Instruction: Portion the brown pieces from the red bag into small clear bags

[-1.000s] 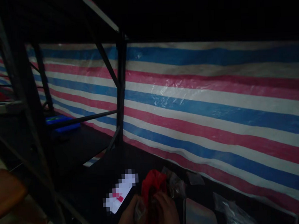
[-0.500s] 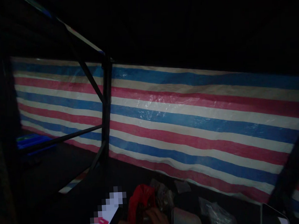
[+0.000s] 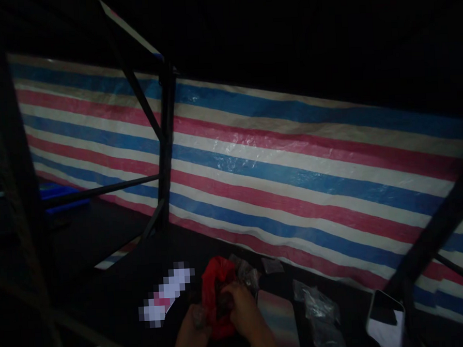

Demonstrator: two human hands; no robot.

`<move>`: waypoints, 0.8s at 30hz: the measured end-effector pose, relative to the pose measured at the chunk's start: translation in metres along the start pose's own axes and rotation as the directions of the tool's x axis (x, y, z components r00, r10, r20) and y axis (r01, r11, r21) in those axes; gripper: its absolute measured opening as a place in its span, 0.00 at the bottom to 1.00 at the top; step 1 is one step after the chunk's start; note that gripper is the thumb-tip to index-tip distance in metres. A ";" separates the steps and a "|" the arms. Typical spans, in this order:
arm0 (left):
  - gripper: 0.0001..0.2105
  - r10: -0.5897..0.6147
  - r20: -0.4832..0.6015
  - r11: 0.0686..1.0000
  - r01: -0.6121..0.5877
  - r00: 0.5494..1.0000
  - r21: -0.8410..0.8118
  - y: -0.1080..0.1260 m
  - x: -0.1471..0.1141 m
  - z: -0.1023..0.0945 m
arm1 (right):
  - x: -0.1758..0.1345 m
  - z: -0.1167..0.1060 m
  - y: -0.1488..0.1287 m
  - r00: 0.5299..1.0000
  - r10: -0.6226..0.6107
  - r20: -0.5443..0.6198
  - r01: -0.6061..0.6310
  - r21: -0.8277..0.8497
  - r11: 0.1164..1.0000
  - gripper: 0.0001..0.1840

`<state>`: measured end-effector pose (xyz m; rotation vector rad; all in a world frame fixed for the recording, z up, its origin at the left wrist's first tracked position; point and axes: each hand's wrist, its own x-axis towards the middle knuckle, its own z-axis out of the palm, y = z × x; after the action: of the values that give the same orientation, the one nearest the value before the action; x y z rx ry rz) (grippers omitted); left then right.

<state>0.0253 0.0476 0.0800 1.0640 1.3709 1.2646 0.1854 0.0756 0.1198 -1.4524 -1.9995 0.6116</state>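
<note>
A red plastic bag (image 3: 209,299) stands with its mouth open on the dark surface, holding small dark contents I cannot make out. My left hand (image 3: 193,325) is closed at the bag's near left side, around what looks like a small clear plastic bag (image 3: 199,316). Over the opening, my right hand (image 3: 238,303) reaches in from the right. Its fingers are curled, and dim light hides what they grip. Crumpled clear bags (image 3: 247,273) lie just behind the red bag.
A pixelated white sheet (image 3: 175,285) lies left, a flat reflective panel (image 3: 278,316) right. Beyond are clear plastic bags (image 3: 320,311), a small clear packet (image 3: 272,265) and a phone-like device (image 3: 385,321). A dark metal post (image 3: 164,146) stands before striped sheeting (image 3: 293,175).
The view has tipped downward, so the surface and both hands show more fully. My left hand now shows beside the red bag with something clear in it; my right hand stays at its opening.
</note>
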 end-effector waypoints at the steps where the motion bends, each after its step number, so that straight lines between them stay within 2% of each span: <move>1: 0.11 0.000 -0.001 0.999 0.000 1.000 -0.041 0.001 0.000 0.001 | 0.000 0.000 0.001 1.000 0.008 0.001 -0.008 0.014 1.000 0.33; 5: 0.12 -0.029 0.018 0.985 0.031 0.999 -0.168 0.003 -0.003 0.005 | 0.000 0.005 0.007 0.999 0.044 -0.018 -0.042 0.093 0.995 0.33; 10: 0.18 -0.020 0.065 0.984 0.031 0.998 -0.173 -0.005 -0.005 -0.001 | 0.003 0.009 0.018 0.992 0.116 -0.057 -0.100 0.223 0.970 0.33; 15: 0.25 0.111 -0.015 0.994 -0.111 0.994 -0.008 -0.014 0.001 -0.016 | 0.005 0.003 0.026 0.988 0.135 -0.072 -0.104 0.333 0.937 0.28; 18: 0.25 0.213 -0.053 0.973 -0.208 0.976 0.097 -0.010 0.004 -0.024 | 0.003 -0.004 0.023 0.986 0.126 -0.105 -0.079 0.369 0.926 0.26; 21: 0.19 0.296 0.000 0.944 -0.293 0.955 0.149 0.002 0.011 -0.023 | 0.001 -0.014 0.011 0.986 0.084 -0.142 -0.024 0.378 0.926 0.26; 24: 0.15 0.352 0.072 0.920 -0.359 0.933 0.157 0.017 0.023 -0.013 | 0.000 -0.028 -0.013 0.986 -0.013 -0.169 0.072 0.346 0.936 0.27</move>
<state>0.0091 0.0695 0.0948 1.5021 1.3065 1.3919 0.1963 0.0720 0.1483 -1.1982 -1.6870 0.7601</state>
